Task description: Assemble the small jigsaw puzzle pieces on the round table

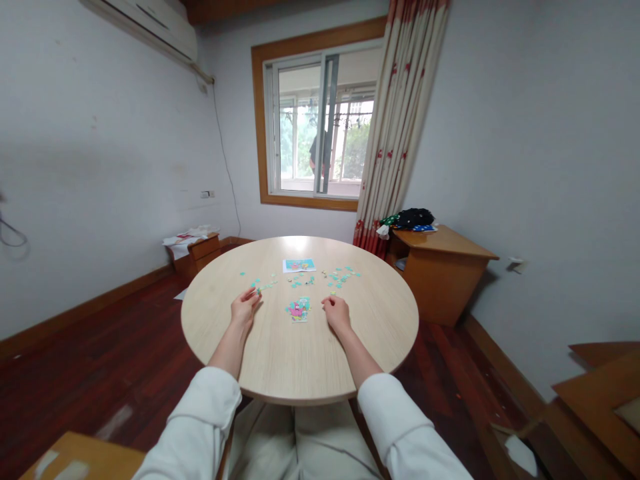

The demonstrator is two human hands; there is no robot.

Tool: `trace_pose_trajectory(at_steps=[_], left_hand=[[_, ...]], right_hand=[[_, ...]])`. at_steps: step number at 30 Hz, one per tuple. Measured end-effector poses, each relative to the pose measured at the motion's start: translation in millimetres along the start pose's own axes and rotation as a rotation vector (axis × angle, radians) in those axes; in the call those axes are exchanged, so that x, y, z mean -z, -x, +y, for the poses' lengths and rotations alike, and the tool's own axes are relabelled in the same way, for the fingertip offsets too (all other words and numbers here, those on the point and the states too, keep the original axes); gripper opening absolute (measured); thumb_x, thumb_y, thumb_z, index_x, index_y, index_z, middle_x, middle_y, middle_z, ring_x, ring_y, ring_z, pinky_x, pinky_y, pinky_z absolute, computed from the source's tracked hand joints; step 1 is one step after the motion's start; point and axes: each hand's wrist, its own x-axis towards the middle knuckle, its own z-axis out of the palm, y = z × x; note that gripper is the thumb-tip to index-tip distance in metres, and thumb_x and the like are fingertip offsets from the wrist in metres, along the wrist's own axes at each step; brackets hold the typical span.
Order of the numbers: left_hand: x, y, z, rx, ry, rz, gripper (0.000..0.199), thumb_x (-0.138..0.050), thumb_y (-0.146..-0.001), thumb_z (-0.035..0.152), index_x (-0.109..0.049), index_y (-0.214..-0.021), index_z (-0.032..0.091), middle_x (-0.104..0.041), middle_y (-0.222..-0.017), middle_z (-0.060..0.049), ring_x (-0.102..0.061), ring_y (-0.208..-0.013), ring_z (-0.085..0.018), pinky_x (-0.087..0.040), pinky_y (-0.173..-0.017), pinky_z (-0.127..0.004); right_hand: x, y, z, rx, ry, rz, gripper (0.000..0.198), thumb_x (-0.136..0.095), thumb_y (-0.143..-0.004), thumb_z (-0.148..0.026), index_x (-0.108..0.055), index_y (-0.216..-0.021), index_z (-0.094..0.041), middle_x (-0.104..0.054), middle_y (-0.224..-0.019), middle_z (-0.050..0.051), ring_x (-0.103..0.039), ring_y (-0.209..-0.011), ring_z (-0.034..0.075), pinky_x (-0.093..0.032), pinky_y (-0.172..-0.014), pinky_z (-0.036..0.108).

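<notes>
Between left hand (245, 307) and right hand (337, 312) lies a pink-and-teal joined puzzle patch (299, 311); beneath both, a round, pale-beige, wood-grained table (295, 363).

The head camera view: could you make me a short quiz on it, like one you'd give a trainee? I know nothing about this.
1. Multiple choice: what lies on the table between the left hand and the right hand?
a) a mug
b) a partly joined puzzle
c) a pair of scissors

2. True or false: the picture sheet lies nearer to the person than the partly joined puzzle.

3. Fill in: in this view, the curtain hangs on the ___ side of the window.

Key:
1. b
2. False; the picture sheet lies beyond the puzzle.
3. right
</notes>
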Motion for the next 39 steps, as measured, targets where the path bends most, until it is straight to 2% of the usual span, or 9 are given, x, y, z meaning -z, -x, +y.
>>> trace_pose_trajectory(at_steps=[7,19,25,39], left_hand=[[-0.4,-1.8,-1.1,0.016,0.015,0.034,0.022,-0.061,-0.064,-0.008,-0.064,-0.071,0.013,-0.064,-0.07,-0.003,-0.063,-0.067,-0.01,-0.051,-0.086,-0.034],[1.3,-1.8,-0.3,-0.001,0.048,-0.01,0.021,-0.06,-0.064,-0.002,-0.066,-0.077,0.014,-0.064,-0.07,-0.001,-0.06,-0.061,-0.006,-0.051,-0.079,-0.028],[2.8,-0.8,-0.8,-0.031,0.006,-0.074,0.029,-0.067,-0.06,0.005,-0.067,-0.087,0.014,-0.062,-0.068,0.0,-0.058,-0.06,-0.007,-0.051,-0.072,-0.026],[0.3,7.3,4.8,0.001,0.088,-0.077,0.022,-0.063,-0.065,0.002,-0.063,-0.084,0.012,-0.063,-0.066,-0.001,-0.063,-0.062,-0.011,-0.055,-0.07,-0.029]], right_hand=[[-0.2,-0.4,0.7,-0.009,0.006,-0.003,0.026,-0.043,-0.074,-0.019,-0.069,-0.073,-0.018,-0.069,-0.076,0.004,-0.062,-0.074,0.016,-0.043,-0.068,0.022],[0.8,1.0,-1.4,-0.012,0.01,0.0,0.026,-0.043,-0.074,-0.02,-0.069,-0.072,-0.019,-0.069,-0.076,0.004,-0.061,-0.074,0.016,-0.043,-0.069,0.023],[1.2,1.2,-1.8,-0.018,-0.001,0.0,0.027,-0.042,-0.074,-0.021,-0.069,-0.073,-0.019,-0.069,-0.077,0.004,-0.061,-0.075,0.016,-0.042,-0.069,0.024],[0.0,0.6,-0.1,-0.007,-0.002,0.003,0.027,-0.042,-0.073,-0.021,-0.069,-0.073,-0.019,-0.069,-0.075,0.004,-0.061,-0.074,0.016,-0.042,-0.069,0.024]])
